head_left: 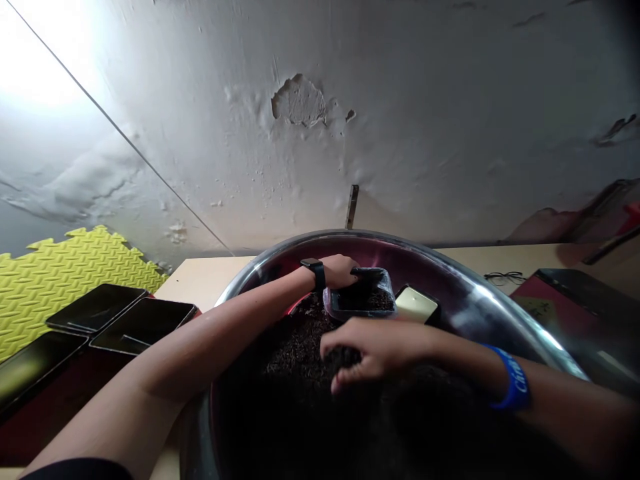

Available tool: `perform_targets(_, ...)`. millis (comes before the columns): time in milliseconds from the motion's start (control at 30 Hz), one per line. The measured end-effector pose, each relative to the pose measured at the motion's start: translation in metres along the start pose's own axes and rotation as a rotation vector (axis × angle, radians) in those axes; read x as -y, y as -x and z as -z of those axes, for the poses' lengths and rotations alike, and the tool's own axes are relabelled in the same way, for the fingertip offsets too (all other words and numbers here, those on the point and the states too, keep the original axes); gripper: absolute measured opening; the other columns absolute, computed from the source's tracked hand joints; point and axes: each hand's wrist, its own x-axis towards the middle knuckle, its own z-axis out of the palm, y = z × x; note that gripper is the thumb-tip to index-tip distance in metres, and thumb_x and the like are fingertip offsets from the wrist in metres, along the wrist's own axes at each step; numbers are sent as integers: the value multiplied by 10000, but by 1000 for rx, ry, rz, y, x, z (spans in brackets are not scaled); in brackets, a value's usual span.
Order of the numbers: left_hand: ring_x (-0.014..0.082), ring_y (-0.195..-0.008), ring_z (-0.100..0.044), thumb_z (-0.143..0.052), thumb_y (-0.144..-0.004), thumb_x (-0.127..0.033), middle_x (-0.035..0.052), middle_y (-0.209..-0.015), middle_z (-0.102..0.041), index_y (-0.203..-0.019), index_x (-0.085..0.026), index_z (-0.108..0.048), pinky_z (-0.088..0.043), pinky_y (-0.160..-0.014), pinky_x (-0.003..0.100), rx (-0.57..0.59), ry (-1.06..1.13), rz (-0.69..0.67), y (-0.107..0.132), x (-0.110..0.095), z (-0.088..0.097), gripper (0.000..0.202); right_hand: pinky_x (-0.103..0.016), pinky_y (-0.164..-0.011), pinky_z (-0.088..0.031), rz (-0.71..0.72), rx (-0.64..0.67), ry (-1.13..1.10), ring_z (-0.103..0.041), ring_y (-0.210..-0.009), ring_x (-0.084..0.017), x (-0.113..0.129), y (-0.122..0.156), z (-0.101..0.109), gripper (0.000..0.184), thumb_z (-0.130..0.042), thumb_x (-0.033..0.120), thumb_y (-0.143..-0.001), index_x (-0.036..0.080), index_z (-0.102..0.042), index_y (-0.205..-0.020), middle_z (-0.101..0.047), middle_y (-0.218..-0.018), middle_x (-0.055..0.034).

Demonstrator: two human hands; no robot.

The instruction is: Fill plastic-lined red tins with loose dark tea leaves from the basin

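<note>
A large shiny metal basin [477, 288] holds dark, crumbly soil [300, 350]. Near its back stands a clear plastic container [391, 287] with soil in it. My left hand [340, 272], with a black watch at the wrist, reaches to the container's back left corner. Its fingers are closed at the end of a flat black piece [369, 273] whose kind I cannot make out. My right hand [373, 350], below a blue wristband, hangs over the soil in front of the container. Its fingers curl around a clump of soil.
A pale rectangular tray [417, 305] with a dark edge lies right of the container, inside the basin. Several black trays [145, 323] are on the left, by a yellow foam mat [75, 273]. Glasses [505, 277] rest at right. A peeling wall [425, 147] rises behind.
</note>
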Motion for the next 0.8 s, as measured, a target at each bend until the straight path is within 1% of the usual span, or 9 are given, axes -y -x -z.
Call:
perform_targets(100,147,-660,-563,-397,-786,-339,54,-799,-646,-838,-170,-614,-351,-535,222,20,-32,-59,-2,3,1,280,-260,-693,-413,-73,-335,173,-557,-807,-155,-18,4,21,282,-473,413,-813,179,-510,-965,-635,-906,-37)
perform_targets(167,152,-712,-576,-451,-757,-299,49,-826,-652,-864,-169,-609,-365,-566,215,31,-36,-116,-2,5,2,231,-299,-714,-408,-149,-483,390,-537,-855,-191,-33,6,26,291,-492,402,-801,165,-528,-965,-602,-949,-73)
perform_targets(300,155,-730,-578,-418,-782,-301,50,-851,-655,-871,-176,-611,-380,-589,218,4,-19,-83,-2,7,5,247,-376,-782,-391,-240,-500,686,-488,-958,-254,-46,8,24,308,-515,377,-784,157,-557,-995,-560,-1007,-112)
perform_targets(433,148,-689,-565,-403,-792,-338,46,-818,-651,-863,-180,-622,-381,-582,220,24,2,-30,-1,6,4,279,-346,-818,-379,-130,-530,651,-488,-941,-211,-26,4,11,282,-451,373,-827,163,-568,-974,-564,-961,-87)
perform_targets(500,147,-685,-562,-402,-789,-337,44,-826,-647,-887,-191,-621,-381,-574,221,1,4,0,-1,4,2,281,-305,-770,-401,-25,-412,585,-515,-875,-180,-15,1,-3,266,-417,353,-844,166,-572,-951,-575,-913,-71)
perform_targets(567,150,-692,-563,-398,-788,-343,40,-836,-645,-889,-202,-621,-384,-577,225,-16,4,10,0,2,0,283,-294,-709,-421,45,-201,527,-541,-829,-183,-9,-3,-21,318,-435,417,-822,170,-578,-961,-589,-897,-66)
perform_targets(667,152,-703,-566,-399,-784,-353,35,-830,-645,-881,-207,-622,-389,-591,230,-7,3,7,0,0,-1,283,-319,-674,-442,59,138,447,-556,-901,-247,-12,-9,-49,570,-535,545,-697,162,-534,-1118,-570,-1071,-107)
perform_targets(733,149,-709,-568,-398,-782,-346,36,-835,-643,-880,-205,-621,-388,-593,227,-6,12,5,0,0,-1,281,-342,-685,-448,35,285,414,-518,-1006,-301,-17,-14,-62,765,-600,559,-613,144,-445,-1237,-480,-1225,-152)
perform_targets(800,150,-709,-570,-399,-782,-343,37,-833,-643,-871,-204,-620,-389,-593,227,-5,14,4,0,1,0,276,-350,-681,-451,17,397,397,-504,-1036,-323,-22,-19,-69,829,-639,538,-571,137,-424,-1263,-454,-1255,-173)
